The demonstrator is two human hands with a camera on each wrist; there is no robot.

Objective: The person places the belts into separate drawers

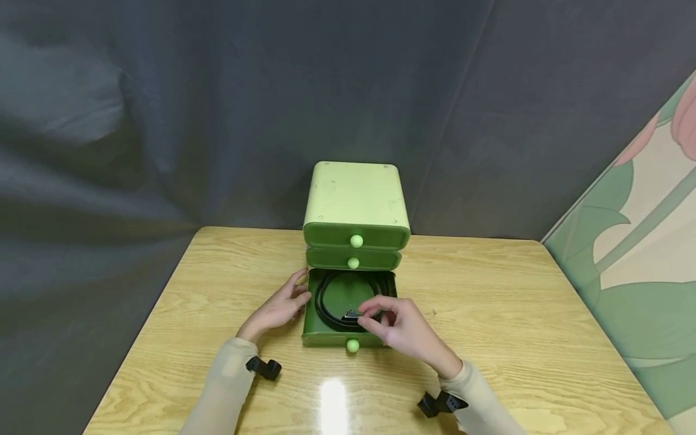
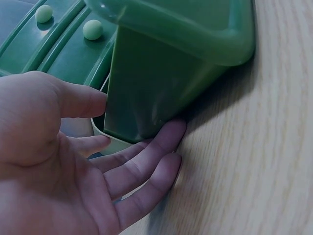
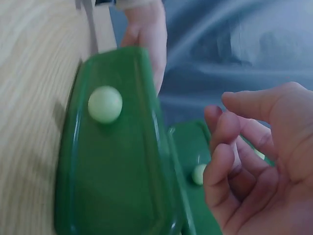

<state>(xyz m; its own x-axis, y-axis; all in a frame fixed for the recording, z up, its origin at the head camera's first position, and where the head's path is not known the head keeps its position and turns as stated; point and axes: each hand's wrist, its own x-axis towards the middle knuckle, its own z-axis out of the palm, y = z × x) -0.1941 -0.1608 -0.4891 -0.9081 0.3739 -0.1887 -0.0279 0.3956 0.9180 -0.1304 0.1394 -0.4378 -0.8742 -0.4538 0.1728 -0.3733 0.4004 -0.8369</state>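
Observation:
A black coil point(image 1: 328, 317), a belt or a cable, lies in the pulled-out bottom drawer point(image 1: 326, 340) of a small green cabinet. A small silvery piece point(image 1: 350, 315) shows at the coil's near side. My left hand point(image 1: 280, 306) is at the drawer's left side; in the left wrist view its fingers point(image 2: 142, 166) reach along the lower edge, the thumb close to the side wall. Above the drawer's right part hovers my right hand point(image 1: 399, 326), fingers bent, thumb and index tips near each other. The right wrist view shows nothing between those fingertips point(image 3: 227, 125).
The cabinet point(image 1: 356, 193) has a pale green top and two upper drawers; the middle drawer point(image 1: 326, 258) sits under the top drawer point(image 1: 328, 235). Round pale knobs point(image 1: 353, 345) stick out in front. A wooden table point(image 1: 489, 314) lies beneath, with a dark curtain point(image 1: 261, 109) behind.

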